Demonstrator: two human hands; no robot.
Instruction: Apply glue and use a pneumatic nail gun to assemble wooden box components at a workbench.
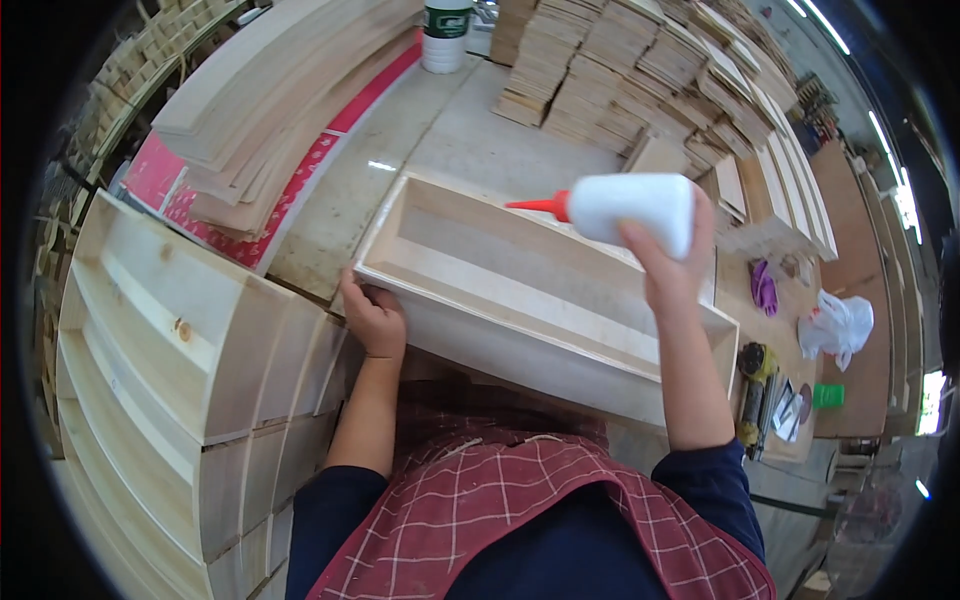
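Note:
In front of me a long, shallow wooden box (510, 338) sits at a slant on the worktable, its hollow side up. My left hand (376, 318) is closed on its left near corner, the fingers partly hidden by the wall. My right hand (680, 265) grips a white glue bottle (625, 208) over the box's right half. The bottle lies almost level in the air, with its red pointed nozzle (540, 206) aimed left above the far wall. Whether glue is coming out I cannot tell.
Stacked wooden boxes (255, 365) stand close on my left. Boards (270, 80) lie on a red patterned sheet (270, 222); more boards (590, 75) are piled behind. A white tub (445, 40) stands far back. A yellow-black tool (757, 362), white bag (838, 325) and purple item (764, 288) lie right.

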